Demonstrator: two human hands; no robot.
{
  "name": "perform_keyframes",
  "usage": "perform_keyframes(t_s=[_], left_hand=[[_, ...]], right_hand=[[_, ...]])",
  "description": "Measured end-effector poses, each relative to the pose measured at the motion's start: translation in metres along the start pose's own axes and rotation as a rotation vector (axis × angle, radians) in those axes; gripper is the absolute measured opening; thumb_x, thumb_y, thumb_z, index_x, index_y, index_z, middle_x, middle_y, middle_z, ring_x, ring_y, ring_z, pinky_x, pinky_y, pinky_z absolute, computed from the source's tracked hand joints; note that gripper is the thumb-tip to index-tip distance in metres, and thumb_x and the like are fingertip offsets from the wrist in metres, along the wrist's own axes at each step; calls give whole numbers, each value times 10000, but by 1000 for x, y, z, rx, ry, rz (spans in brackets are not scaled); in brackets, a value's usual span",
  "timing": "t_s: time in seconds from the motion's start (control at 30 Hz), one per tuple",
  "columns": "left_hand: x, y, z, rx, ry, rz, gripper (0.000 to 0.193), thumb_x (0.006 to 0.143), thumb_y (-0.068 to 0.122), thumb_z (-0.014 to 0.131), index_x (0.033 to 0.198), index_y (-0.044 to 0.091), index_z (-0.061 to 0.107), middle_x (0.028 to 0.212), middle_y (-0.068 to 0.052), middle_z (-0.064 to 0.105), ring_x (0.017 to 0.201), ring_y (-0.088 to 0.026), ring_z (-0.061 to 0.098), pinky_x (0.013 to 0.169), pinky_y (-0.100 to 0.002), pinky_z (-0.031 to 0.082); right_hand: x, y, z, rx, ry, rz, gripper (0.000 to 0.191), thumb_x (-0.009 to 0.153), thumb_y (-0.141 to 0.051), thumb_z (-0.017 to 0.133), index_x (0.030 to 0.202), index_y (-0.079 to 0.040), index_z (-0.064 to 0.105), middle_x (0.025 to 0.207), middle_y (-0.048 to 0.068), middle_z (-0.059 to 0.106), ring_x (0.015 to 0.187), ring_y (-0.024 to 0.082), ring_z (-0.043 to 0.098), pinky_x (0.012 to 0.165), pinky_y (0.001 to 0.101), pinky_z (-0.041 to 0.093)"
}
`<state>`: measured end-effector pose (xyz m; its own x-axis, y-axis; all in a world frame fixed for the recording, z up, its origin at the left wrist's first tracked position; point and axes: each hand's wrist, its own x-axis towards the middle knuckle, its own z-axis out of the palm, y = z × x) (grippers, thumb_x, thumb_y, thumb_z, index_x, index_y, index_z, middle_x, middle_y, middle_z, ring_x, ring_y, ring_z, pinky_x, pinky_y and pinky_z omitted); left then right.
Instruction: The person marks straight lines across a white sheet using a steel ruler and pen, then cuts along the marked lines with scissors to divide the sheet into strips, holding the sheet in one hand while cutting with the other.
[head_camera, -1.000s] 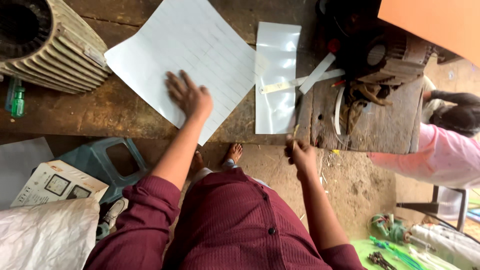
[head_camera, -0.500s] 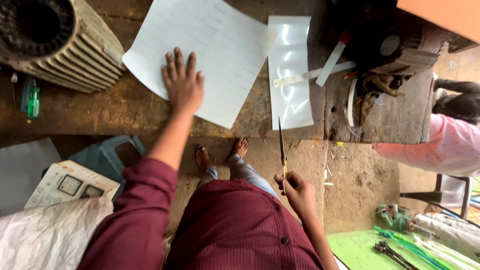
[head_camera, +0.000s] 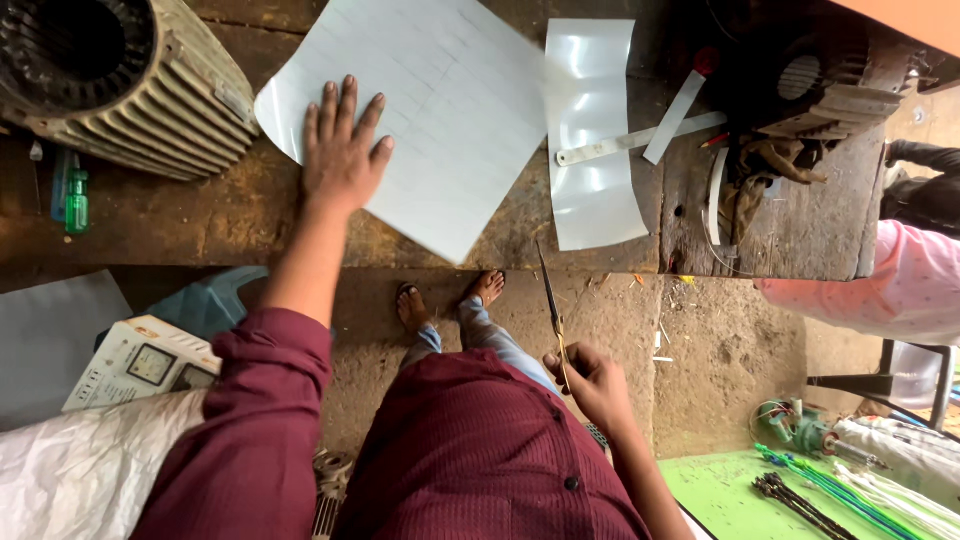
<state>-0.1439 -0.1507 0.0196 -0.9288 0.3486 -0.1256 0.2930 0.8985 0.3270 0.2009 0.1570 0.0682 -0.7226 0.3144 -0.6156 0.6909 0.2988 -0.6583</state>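
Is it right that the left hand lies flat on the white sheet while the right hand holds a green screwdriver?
Not quite. In the head view the left hand does lie flat on the white sheet, but the right hand holds scissors, blades pointing toward the bench. The green screwdriver lies untouched on the bench.

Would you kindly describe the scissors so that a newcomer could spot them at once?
Start at the wooden workbench and find the large white sheet under the left hand. Below the bench's front edge, the right hand holds the scissors: thin, dark and pointing up toward the glossy strip, unlike the flat papers.
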Motion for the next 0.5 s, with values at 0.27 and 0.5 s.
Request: perform_keyframes(t_s=[0.27,0.5], left_hand=[[22,111,49,-106,-98,-343,736,1073,415,388,1680,97,119,1706,-205,-37,1563,-390,32,1249,-547,74],[11,38,33,-14,146,-154,679,1118,448,384,1627,25,228,1705,-155,115,1558,-330,101,1262,-509,107]], right_hand=[[14,-9,1,-61,-10,5,344,853,-347,788,766,-27,695,628,30,652,589,91,595,553,270,507],[39,-7,-4,197,-229,149,369,893,-426,733,860,-76,622,697,-23,595,617,80,540,564,245,434]])
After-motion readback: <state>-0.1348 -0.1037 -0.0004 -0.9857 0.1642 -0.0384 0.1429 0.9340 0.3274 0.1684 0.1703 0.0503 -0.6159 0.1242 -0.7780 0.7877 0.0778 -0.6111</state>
